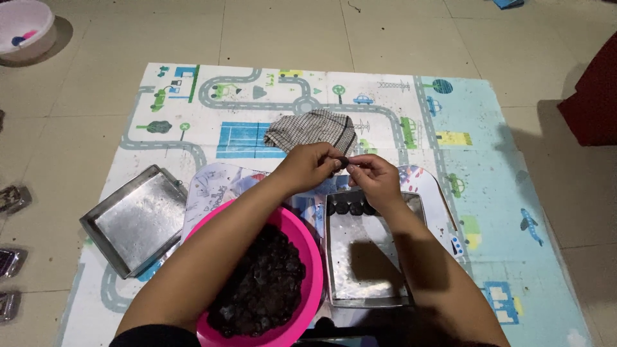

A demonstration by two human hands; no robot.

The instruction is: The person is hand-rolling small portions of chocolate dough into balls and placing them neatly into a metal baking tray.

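My left hand [310, 166] and my right hand [374, 177] meet above the far end of a shiny metal tray [366, 270], both pinching one small dark piece [344, 161] between the fingertips. A few dark round pieces [350, 207] lie in a row at the tray's far edge. Under my left forearm stands a pink bowl [313, 254] full of dark lumpy material [263, 283].
A second metal tray [138, 218] lies to the left on a play mat printed with roads [450, 128]. A checked cloth [312, 130] lies beyond my hands. A white basin [26, 29] stands on the tiled floor far left. Small packets [13, 199] lie at the left edge.
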